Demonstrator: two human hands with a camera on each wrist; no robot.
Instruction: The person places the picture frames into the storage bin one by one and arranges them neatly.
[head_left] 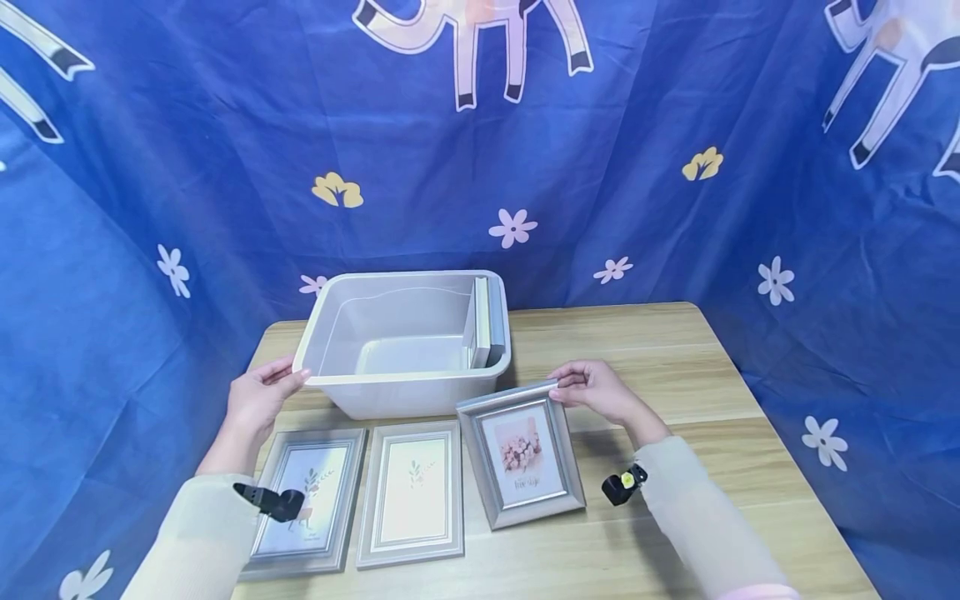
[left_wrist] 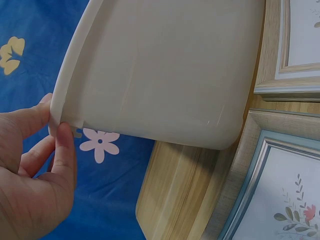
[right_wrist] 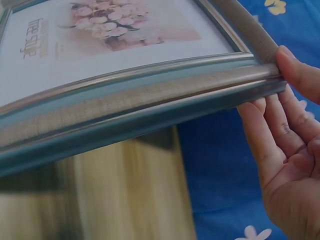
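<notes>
My left hand [head_left: 258,396] grips the left front corner of a pale plastic bin [head_left: 405,379] at its rim; in the left wrist view thumb and fingers pinch that rim. My right hand [head_left: 596,392] holds a silver-grey picture frame [head_left: 472,454] by its upper right corner, thumb on the front face and fingers behind. The frame is tilted up off the table and carries a print of pink flowers [head_left: 521,450]. In the right wrist view its blue-grey side edge [right_wrist: 150,131] shows. Inside the bin, several flat frames or books [head_left: 482,325] stand upright against the right wall.
Two more picture frames lie flat in front of the bin: a grey one with a plant print [head_left: 352,500] at left, and a paler one [head_left: 455,500] beside it. Blue patterned cloth [head_left: 420,167] hangs behind and on both sides of the wooden table [head_left: 735,483].
</notes>
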